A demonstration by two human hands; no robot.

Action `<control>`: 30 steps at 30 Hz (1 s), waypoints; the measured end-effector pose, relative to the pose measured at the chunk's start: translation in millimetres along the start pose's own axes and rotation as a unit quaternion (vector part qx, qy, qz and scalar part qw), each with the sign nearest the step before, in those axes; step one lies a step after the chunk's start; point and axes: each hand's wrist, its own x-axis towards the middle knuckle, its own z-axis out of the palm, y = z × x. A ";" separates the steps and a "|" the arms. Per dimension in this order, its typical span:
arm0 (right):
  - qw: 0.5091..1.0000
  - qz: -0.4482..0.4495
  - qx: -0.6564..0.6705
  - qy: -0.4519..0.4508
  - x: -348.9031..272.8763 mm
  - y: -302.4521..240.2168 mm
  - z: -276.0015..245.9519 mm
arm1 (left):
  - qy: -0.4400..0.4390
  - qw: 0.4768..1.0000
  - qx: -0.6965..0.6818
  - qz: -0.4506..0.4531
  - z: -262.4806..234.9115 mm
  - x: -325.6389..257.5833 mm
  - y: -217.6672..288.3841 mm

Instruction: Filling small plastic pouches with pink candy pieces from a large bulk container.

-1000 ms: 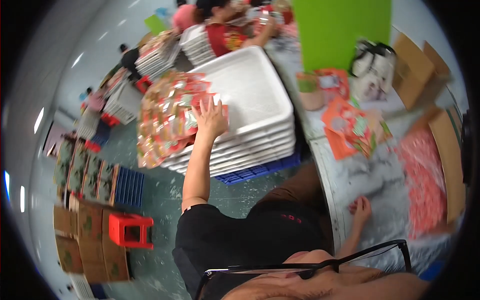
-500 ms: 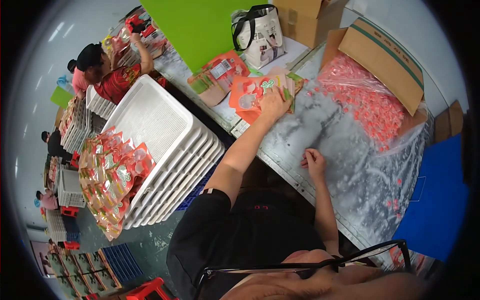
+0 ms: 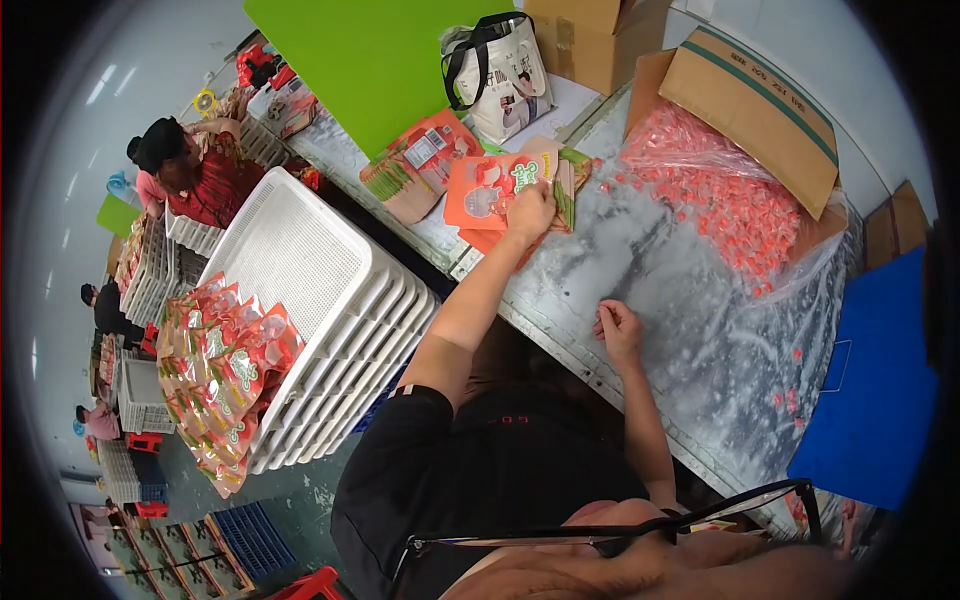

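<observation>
My left hand (image 3: 530,210) is closed on the right side of a flat orange-red pouch (image 3: 482,192), the top one of a small stack. Beneath it the edges of other pouches (image 3: 570,185) with green ends stick out to the right. Near the table's front edge is my right hand (image 3: 619,326), its fingers curled inward. Whatever those fingers hold, if anything, is hidden. To the left of the stack lies another pile of pouches (image 3: 425,160), showing a white label.
An open carton (image 3: 755,120) spills small red wrapped pieces (image 3: 715,195) from a clear bag. A tote bag (image 3: 500,85) stands behind the pouches. At left, filled pouches (image 3: 220,370) lie on stacked white trays (image 3: 290,235). A blue panel (image 3: 870,385) is at right; a co-worker (image 3: 205,165) is beyond.
My left hand has gone from spread fingers on the pouch to a curled grip at its side. My right hand stays about where it was. The co-worker's raised arm has come down.
</observation>
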 end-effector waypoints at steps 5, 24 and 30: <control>1.000 -0.005 -0.012 -0.001 0.2 4.5 0.2 | -0.036 0.952 -0.271 -0.140 -13.8 1.9 -21.7; 0.856 -0.416 -0.302 -0.054 -15.5 -114.3 17.0 | -0.259 0.880 -0.391 -0.078 -110.2 -154.7 72.0; 0.914 -0.267 -0.216 -0.215 -28.5 -113.7 20.9 | -0.184 0.936 -0.300 0.015 -82.4 -175.8 54.5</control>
